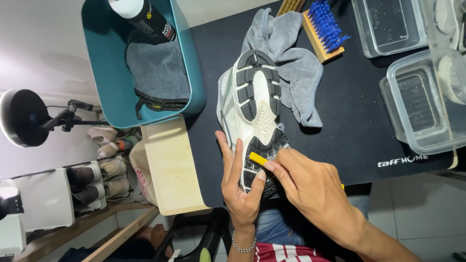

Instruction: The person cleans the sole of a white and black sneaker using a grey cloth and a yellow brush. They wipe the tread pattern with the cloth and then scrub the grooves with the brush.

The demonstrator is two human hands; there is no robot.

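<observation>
Centre frame, on a black mat [359, 121]: white sneaker [252, 116] tipped sole-up, ridged grey-black tread, over a crumpled grey cloth [291, 63]. Left hand [240, 187] curled round the heel. Right hand [310, 187] pinching a small yellow tool [258, 159] against the tread. Upper right: wooden brush [323, 29], blue bristles.

A blue-bristled wooden brush [324, 28], grey cloth [291, 53], teal bin [104, 73] and clear plastic containers [420, 104] sit around.

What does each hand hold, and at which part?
The left hand grips the shoe by its heel end, sole up. The right hand pinches a yellow tool near its tip.
</observation>
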